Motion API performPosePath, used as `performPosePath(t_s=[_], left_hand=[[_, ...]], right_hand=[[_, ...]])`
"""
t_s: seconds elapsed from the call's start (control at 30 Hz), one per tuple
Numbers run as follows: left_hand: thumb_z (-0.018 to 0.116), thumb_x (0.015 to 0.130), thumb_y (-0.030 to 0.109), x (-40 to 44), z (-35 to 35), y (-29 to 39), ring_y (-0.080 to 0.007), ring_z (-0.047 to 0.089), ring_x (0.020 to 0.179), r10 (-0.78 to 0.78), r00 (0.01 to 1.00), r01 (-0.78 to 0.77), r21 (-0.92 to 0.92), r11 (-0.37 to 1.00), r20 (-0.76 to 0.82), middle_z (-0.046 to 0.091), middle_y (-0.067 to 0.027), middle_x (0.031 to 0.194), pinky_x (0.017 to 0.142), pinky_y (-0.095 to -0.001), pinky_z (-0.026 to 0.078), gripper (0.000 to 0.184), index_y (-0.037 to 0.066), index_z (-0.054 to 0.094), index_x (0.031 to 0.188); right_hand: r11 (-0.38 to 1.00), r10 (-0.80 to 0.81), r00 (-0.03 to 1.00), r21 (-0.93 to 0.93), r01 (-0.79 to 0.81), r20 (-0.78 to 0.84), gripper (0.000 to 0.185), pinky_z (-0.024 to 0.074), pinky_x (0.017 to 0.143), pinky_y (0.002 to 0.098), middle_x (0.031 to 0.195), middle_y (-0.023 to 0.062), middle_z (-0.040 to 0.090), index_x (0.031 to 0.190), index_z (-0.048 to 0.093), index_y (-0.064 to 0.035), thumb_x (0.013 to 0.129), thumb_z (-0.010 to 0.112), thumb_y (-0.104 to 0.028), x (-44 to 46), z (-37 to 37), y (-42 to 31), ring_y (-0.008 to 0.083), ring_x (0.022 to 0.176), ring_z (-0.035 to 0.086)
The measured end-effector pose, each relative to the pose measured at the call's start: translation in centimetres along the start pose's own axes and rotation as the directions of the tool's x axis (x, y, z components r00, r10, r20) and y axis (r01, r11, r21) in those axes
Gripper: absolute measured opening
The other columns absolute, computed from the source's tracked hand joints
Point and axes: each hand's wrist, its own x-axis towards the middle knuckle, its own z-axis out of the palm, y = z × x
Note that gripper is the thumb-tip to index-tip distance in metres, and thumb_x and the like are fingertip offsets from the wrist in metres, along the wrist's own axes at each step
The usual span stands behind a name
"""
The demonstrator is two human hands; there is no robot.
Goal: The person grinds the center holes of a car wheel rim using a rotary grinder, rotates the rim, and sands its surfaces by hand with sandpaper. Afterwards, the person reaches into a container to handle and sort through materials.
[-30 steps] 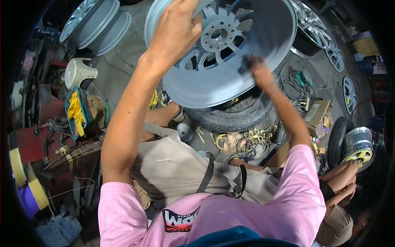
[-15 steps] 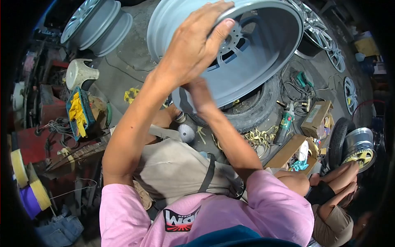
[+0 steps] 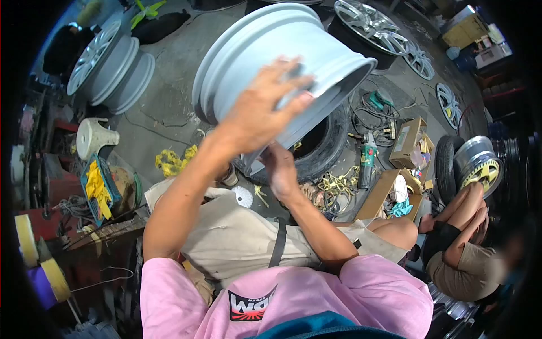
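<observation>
We find the pale grey metal wheel rim (image 3: 254,56) tilted above a black rubber tyre (image 3: 339,138). Its axle line slants from far left to near right, with the hollow mouth turned to the near right. The left hand (image 3: 254,116) has its fingers spread and blurred across the near side of the barrel, gripping nothing that we can see; we cannot confirm contact. The right hand (image 3: 279,169) sits lower, at the near end of the lip, with the rim lying beyond it; its fingers are partly hidden, so we cannot tell whether they grip. The right is nearer the lip, the left nearer mid-barrel. We note a green-and-grey angle grinder (image 3: 367,161) right of the tyre.
</observation>
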Motion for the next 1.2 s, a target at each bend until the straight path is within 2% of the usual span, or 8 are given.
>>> performPosePath(t_s=[0.17,0.23,0.33,0.5,0.57,0.77,1.1,1.2], left_hand=[[0.058,0.103,0.041,-1.8,-5.8,-8.8,-0.0369,0.046,0.143,-0.124,0.864,0.204,0.112,0.973,-0.489,0.055,-0.0217,0.148,0.119,-0.0459,0.035,0.052,0.001,0.063,0.137],[0.053,0.104,0.051,-4.6,-6.1,-13.1,-0.0385,0.049,0.141,-0.355,0.858,0.391,0.024,0.920,-0.371,0.054,-0.0259,0.148,0.118,-0.0443,0.036,0.066,-0.003,0.057,0.142],[0.039,0.104,0.068,-10.3,-3.0,-22.9,-0.0397,0.052,0.137,-0.648,0.757,0.652,0.017,0.758,-0.085,0.055,-0.0298,0.145,0.116,-0.0432,0.037,0.086,-0.008,0.054,0.142],[0.034,0.102,0.074,-11.4,-2.1,-20.8,-0.0407,0.052,0.138,-0.636,0.771,0.629,-0.185,0.755,0.029,0.059,-0.0308,0.140,0.114,-0.0427,0.038,0.093,-0.008,0.057,0.138],[0.028,0.105,0.071,-11.9,-1.6,-21.1,-0.0311,0.050,0.139,-0.628,0.778,0.617,-0.170,0.768,-0.014,0.057,-0.0262,0.144,0.115,-0.0394,0.036,0.094,-0.011,0.052,0.143],[0.027,0.094,0.086,-12.9,-0.5,-23.5,-0.0345,0.040,0.147,-0.724,0.667,0.740,-0.272,0.615,0.176,0.047,-0.0282,0.153,0.121,-0.0417,0.029,0.114,-0.014,0.047,0.145],[0.028,0.090,0.090,-13.6,1.1,-25.0,-0.0302,0.051,0.138,-0.765,0.609,0.759,-0.431,0.488,0.207,0.056,-0.0238,0.142,0.119,-0.0423,0.037,0.116,-0.009,0.044,0.148],[0.026,0.089,0.088,-12.9,1.1,-23.7,-0.0333,0.051,0.138,-0.744,0.636,0.716,-0.517,0.469,0.206,0.045,-0.0261,0.152,0.121,-0.0451,0.038,0.118,-0.007,0.021,0.158]], right_hand=[[0.827,-0.041,0.992,-0.562,-0.032,-0.117,0.039,0.0467,0.094,0.0313,0.115,0.0142,0.069,0.121,0.064,0.0050,0.107,0.049,-0.027,-1.3,-0.2,2.2,0.0213,0.103,0.063],[0.741,0.167,0.985,-0.655,-0.149,-0.035,0.038,0.0481,0.100,0.0342,0.130,0.0196,0.066,0.129,0.064,0.0021,0.106,0.049,-0.023,-0.7,-4.4,6.4,0.0301,0.119,0.064],[0.492,-0.110,0.978,-0.846,0.207,0.176,0.036,0.0507,0.100,0.0431,0.135,0.0221,0.064,0.127,0.068,-0.0020,0.106,0.049,-0.025,0.8,-8.3,9.7,0.0396,0.120,0.063],[0.409,0.237,0.967,-0.913,-0.013,0.092,0.037,0.0519,0.094,0.0411,0.116,0.0209,0.073,0.121,0.070,0.0014,0.105,0.051,-0.027,1.0,-3.5,3.8,0.0371,0.111,0.068],[0.671,0.221,0.970,-0.705,-0.229,-0.105,0.036,0.0510,0.092,0.0375,0.109,0.0158,0.076,0.116,0.070,0.0049,0.104,0.053,-0.025,-0.4,-0.4,-0.9,0.0263,0.105,0.068],[0.959,-0.105,0.994,-0.265,0.097,-0.014,0.040,0.0474,0.092,0.0304,0.104,0.0062,0.070,0.119,0.067,0.0086,0.109,0.048,-0.025,1.1,-1.7,-9.2,0.0114,0.098,0.059],[0.482,-0.035,0.967,-0.852,-0.205,-0.252,0.035,0.0489,0.082,0.0454,0.094,0.0223,0.066,0.104,0.067,0.0021,0.108,0.051,-0.029,-0.5,-14.2,8.0,0.0382,0.087,0.063],[0.303,-0.361,0.930,-0.935,0.182,0.064,0.031,0.0491,0.102,0.0487,0.125,0.0171,0.069,0.123,0.070,-0.0013,0.103,0.056,-0.021,-0.7,-13.5,11.3,0.0391,0.116,0.061]])
